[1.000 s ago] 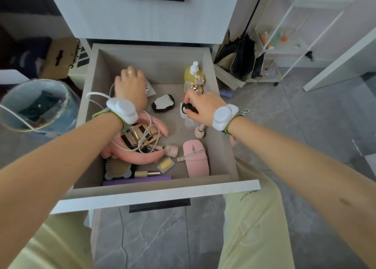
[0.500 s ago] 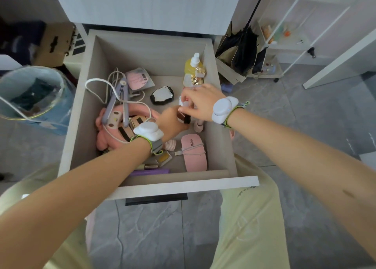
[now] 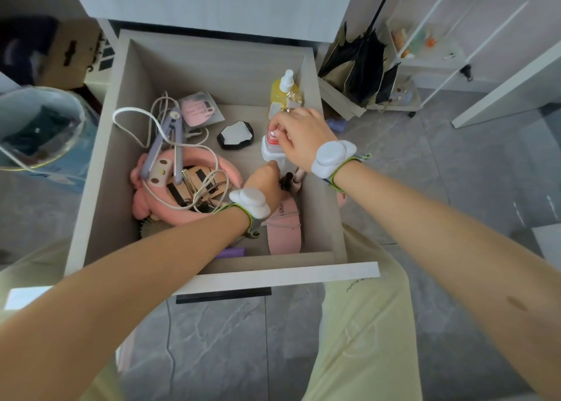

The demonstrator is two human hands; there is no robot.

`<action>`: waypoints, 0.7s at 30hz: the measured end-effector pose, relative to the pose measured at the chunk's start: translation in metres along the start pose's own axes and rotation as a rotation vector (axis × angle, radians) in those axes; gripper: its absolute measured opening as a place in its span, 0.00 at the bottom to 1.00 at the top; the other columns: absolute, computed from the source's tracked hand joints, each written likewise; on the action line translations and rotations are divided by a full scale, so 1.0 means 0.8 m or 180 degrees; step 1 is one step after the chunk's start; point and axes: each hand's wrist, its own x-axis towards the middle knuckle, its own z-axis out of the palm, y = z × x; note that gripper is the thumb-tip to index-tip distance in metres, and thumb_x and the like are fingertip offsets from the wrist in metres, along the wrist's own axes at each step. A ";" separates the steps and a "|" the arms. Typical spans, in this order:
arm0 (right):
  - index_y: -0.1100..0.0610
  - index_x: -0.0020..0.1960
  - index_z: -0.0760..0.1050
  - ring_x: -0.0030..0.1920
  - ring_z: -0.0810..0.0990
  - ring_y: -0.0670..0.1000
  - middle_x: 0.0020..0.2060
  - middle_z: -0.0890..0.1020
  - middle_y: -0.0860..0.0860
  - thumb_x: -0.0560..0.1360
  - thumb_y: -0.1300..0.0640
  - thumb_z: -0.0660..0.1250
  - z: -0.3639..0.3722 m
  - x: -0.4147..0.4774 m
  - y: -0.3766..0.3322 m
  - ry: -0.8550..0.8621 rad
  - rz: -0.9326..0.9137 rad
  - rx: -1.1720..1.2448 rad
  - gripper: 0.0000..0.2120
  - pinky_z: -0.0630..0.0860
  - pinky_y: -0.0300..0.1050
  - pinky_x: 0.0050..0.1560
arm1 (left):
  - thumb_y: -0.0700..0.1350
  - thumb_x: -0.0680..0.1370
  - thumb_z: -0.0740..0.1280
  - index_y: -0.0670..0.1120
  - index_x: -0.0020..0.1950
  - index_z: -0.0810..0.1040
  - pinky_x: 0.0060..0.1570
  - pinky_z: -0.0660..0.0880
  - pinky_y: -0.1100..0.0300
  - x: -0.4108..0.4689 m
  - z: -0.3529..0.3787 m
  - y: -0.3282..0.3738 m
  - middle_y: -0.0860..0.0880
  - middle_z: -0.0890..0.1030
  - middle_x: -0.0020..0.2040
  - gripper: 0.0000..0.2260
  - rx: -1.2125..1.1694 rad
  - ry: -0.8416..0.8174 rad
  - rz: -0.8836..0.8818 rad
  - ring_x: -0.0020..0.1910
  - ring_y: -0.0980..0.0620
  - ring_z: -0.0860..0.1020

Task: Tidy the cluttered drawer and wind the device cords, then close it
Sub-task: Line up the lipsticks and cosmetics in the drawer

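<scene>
The step in hand looks like sorting the small toiletries on the right side of the open pale wood-grain drawer (image 3: 120,157); the cords are not yet wound. The right hand (image 3: 300,136) reaches in from above and its fingers curl over the cap of a small white plastic bottle with a red collar (image 3: 271,151), pinching it at the top. That bottle stands upright near the right wall, just in front of a yellow spray bottle (image 3: 280,92) in the back right corner. The left hand (image 3: 264,183) sits low, just in front of the white bottle and beside a small black-capped vial (image 3: 286,182). Whether it grips either cannot be told, since its fingers are hidden behind the hand itself.

The next move likely calls for standing the white bottle against the back wall with the yellow one, keeping it upright, then freeing both hands for the cords.

The main cord job is on the left. A long white cord (image 3: 133,118) sprawls in loose, crossing loops from a lilac hair straightener (image 3: 162,147), which lies tilted over a pink plush headband (image 3: 142,176). It will need gathering from the device end to avoid snagging. A pink oval device (image 3: 285,230) at the front right appears to have a thin cord wrapped round it.
</scene>
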 end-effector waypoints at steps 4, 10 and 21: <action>0.55 0.52 0.75 0.54 0.74 0.53 0.44 0.80 0.50 0.78 0.57 0.57 -0.002 -0.001 -0.001 0.0015 0.0057 0.0005 0.09 0.60 0.43 0.56 | 0.52 0.72 0.70 0.39 0.48 0.71 0.40 0.69 0.56 0.000 0.003 0.007 0.41 0.79 0.47 0.18 -0.0184 0.0140 -0.0129 0.46 0.40 0.78; 0.56 0.52 0.76 0.54 0.74 0.54 0.46 0.80 0.51 0.78 0.57 0.57 -0.004 -0.002 -0.003 0.0013 0.0081 -0.0001 0.09 0.59 0.43 0.55 | 0.49 0.70 0.74 0.43 0.44 0.68 0.37 0.64 0.59 0.001 -0.002 0.006 0.40 0.79 0.48 0.17 -0.0023 0.0059 -0.0158 0.47 0.40 0.77; 0.55 0.50 0.77 0.52 0.74 0.54 0.43 0.80 0.52 0.78 0.54 0.57 -0.003 -0.001 -0.005 -0.0002 0.0202 0.0039 0.11 0.61 0.42 0.54 | 0.52 0.73 0.70 0.39 0.45 0.72 0.39 0.68 0.55 -0.002 0.005 0.005 0.38 0.77 0.46 0.17 0.0204 0.0256 0.0030 0.43 0.40 0.77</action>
